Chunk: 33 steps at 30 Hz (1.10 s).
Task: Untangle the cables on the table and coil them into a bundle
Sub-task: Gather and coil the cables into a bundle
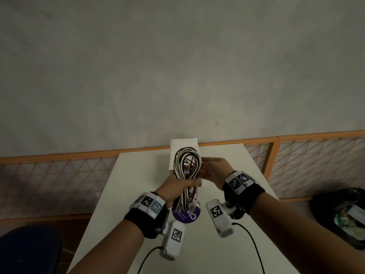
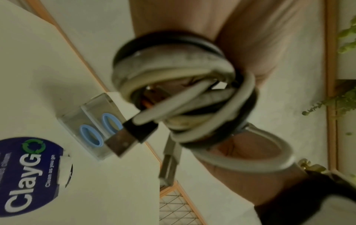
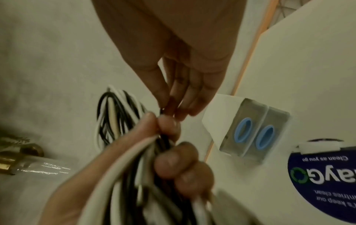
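A bundle of white and black cables (image 1: 187, 165) is held upright above the white table (image 1: 138, 175). My left hand (image 1: 178, 186) grips it round the middle, so a loop stands above the fist and the ends hang below. In the left wrist view the coiled cables (image 2: 173, 85) fill the middle and a USB plug (image 2: 123, 141) sticks out. My right hand (image 1: 211, 171) is against the bundle's right side. In the right wrist view my right hand's (image 3: 173, 105) thumb and fingertips pinch a dark strand just above the fist of my left hand (image 3: 177, 159).
A clear holder with two blue ovals (image 3: 254, 134) stands at the table's far edge. A round purple sticker (image 1: 186, 215) lies under the hands. An orange lattice fence (image 1: 59, 171) runs behind the table. A dark bin (image 1: 343, 214) stands to the right and a dark seat (image 1: 29, 250) at the lower left.
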Tool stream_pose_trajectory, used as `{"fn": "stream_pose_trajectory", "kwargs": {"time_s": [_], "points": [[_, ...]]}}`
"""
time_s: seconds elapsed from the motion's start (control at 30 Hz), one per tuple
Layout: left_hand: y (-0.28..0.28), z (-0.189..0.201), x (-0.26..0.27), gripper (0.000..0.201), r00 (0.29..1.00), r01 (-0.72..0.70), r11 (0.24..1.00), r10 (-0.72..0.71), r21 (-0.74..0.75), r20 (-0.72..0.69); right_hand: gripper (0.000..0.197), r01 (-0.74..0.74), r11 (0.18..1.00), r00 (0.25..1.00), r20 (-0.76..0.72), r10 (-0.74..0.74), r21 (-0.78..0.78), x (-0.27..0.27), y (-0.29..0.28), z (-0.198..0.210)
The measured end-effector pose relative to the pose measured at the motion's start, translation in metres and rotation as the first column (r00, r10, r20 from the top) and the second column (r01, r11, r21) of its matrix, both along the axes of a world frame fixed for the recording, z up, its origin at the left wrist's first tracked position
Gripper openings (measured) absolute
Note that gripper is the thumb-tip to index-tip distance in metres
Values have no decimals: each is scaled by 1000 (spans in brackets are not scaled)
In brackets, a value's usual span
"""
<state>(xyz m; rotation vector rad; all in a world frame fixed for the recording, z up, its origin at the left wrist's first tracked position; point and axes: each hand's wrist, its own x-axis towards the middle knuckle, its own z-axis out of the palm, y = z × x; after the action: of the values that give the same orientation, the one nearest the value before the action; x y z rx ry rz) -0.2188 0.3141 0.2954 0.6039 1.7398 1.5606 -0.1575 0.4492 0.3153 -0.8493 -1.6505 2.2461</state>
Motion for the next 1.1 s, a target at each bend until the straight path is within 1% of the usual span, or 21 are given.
{"fn": "stream_pose_trajectory", "kwargs": {"time_s": [0.03,0.1,0.2,0.27,0.33,0.37,0.4,0.47,0.5,0.57,0.6,0.63,0.7,0.8,0.83,0.87,0.93,0.97,1.0,1.03,1.1], "points": [[0,0,0,37,1000,-14,1000,14,9,7,27,-22,998,1000,16,21,59,1,-2,-2],[-2,1,-2,33,999,-19,1000,18,11,41,26,-35,988,999,30,31,152,3,-7,-7],[-4,0,-3,15,998,-13,1000,12,15,66,27,-61,980,998,-5,63,189,7,-16,-12],[-4,-2,-3,15,996,-27,999,25,25,90,24,-50,972,997,-38,60,231,8,-22,-16],[-2,-5,-5,20,992,-67,997,63,36,107,21,-2,969,997,-74,21,249,9,-26,-18],[-1,-6,-6,18,990,-85,996,80,39,120,21,17,972,996,-92,5,235,10,-28,-19],[0,-7,-8,13,985,-105,993,97,52,143,24,16,984,995,-102,3,176,11,-29,-22],[0,-7,-10,8,974,-143,987,127,76,187,35,-53,999,995,-88,53,5,12,-28,-29],[1,-5,-9,9,971,-157,984,138,83,196,48,-104,993,993,-63,101,-58,12,-29,-31],[3,-5,-8,8,968,-164,983,144,84,205,79,-217,975,976,-12,216,-44,8,-32,-36],[5,-5,-5,9,968,-155,985,135,81,210,84,-236,972,972,-7,236,-12,5,-36,-35],[7,-4,-2,11,969,-152,986,134,75,208,83,-227,974,974,-15,228,24,3,-42,-35],[12,-3,-1,14,961,-141,987,118,79,249,92,-163,984,985,-42,166,66,-1,-47,-37],[16,2,-6,13,966,-114,992,101,44,240,111,-125,992,990,-66,126,20,-3,-42,-37],[17,4,-8,15,968,-114,993,107,19,228,118,-127,992,989,-76,128,15,-3,-38,-37],[17,6,-9,22,970,-103,995,102,-4,221,120,-149,989,985,-83,150,18,-3,-36,-34],[18,11,-12,41,983,-60,997,66,-40,173,111,-225,971,968,-98,233,82,-2,-33,-29],[18,10,-16,49,990,-19,997,28,-69,138,106,-268,953,957,-79,280,139,-2,-31,-29],[18,10,-19,52,994,35,994,-23,-107,105,99,-312,929,943,-51,328,196,-1,-31,-27],[18,11,-21,47,993,86,987,-74,-138,88,88,-350,903,928,-40,371,250,-1,-29,-27],[17,15,-23,36,990,116,985,-105,-131,90,64,-399,856,903,-18,428,330,1,-25,-22]]}}
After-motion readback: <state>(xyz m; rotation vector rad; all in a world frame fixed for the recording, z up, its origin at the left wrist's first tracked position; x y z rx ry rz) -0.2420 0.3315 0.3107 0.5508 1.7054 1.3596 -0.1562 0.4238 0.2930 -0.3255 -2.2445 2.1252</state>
